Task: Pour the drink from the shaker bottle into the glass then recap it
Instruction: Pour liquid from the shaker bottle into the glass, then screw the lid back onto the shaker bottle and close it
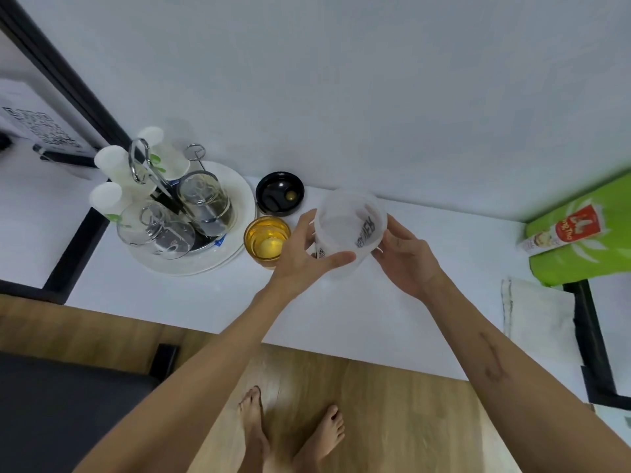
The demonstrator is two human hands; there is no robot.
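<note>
Shaker bottle (350, 233) is clasped at centre between left hand (304, 247) and right hand (403, 257), fingers wrapped on its wall — uncapped, seemingly empty, so judged light, smooth; best held mid-wall. At nine o'clock, just beside: glass (267, 240), amber drink inside. At eleven o'clock — black cap (280, 195), inverted.

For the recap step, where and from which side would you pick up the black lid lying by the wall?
Take the black lid by its outer rim, coming straight down from above with fingers on opposite edges. It lies flat on the white table with its hollow underside up, so only the rim offers purchase. The amber glass stands close in front and the plate close on its left, so a side approach looks cramped.
</note>
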